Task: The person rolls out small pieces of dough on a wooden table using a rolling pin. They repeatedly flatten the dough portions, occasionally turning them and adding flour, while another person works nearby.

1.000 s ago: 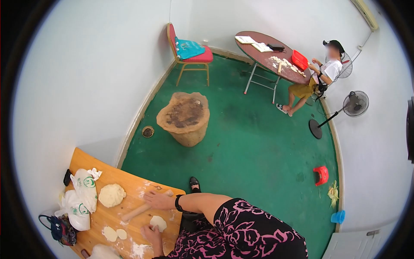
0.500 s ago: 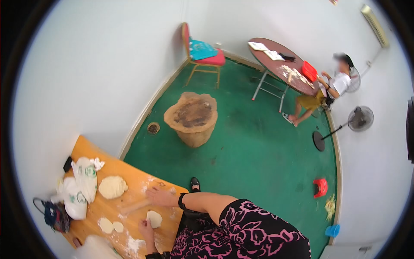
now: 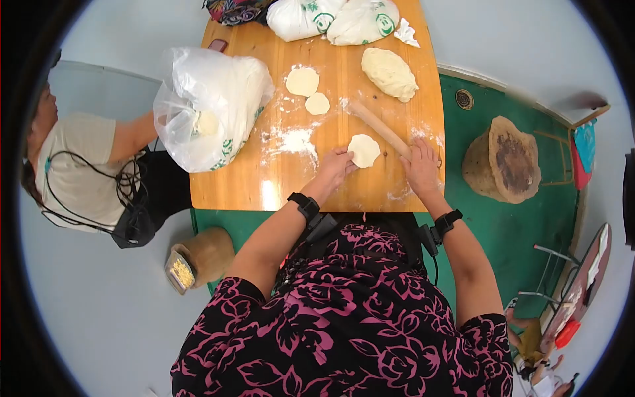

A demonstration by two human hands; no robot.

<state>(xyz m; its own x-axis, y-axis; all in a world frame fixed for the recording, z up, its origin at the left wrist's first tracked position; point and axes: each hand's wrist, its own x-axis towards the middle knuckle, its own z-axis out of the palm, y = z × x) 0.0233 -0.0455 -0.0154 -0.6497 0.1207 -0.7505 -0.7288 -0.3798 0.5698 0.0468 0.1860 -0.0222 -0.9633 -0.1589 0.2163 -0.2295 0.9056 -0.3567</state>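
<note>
A small flat dough round (image 3: 364,151) lies near the table's front edge, its left rim between the fingers and thumb of my left hand (image 3: 336,167). My right hand (image 3: 422,165) rests on the lower right end of a wooden rolling pin (image 3: 380,127), fingers stretched out over it. The pin lies slanted, up and left, just beyond the dough round. Two more flat rounds, a larger one (image 3: 303,82) and a smaller one (image 3: 317,104), lie farther back amid flour. A big lump of dough (image 3: 389,74) sits at the back right.
A large plastic bag (image 3: 215,109) stands on the wooden table (image 3: 251,192) at left, beside another person (image 3: 86,155). White bags (image 3: 362,21) lie at the back. A tree stump (image 3: 506,160) is on the green floor at right, with a round table (image 3: 582,284) beyond.
The camera view has swung round to face the wooden table squarely, and the person at left has come into view. My left hand still holds the round; my right hand stays by the rolling pin.
</note>
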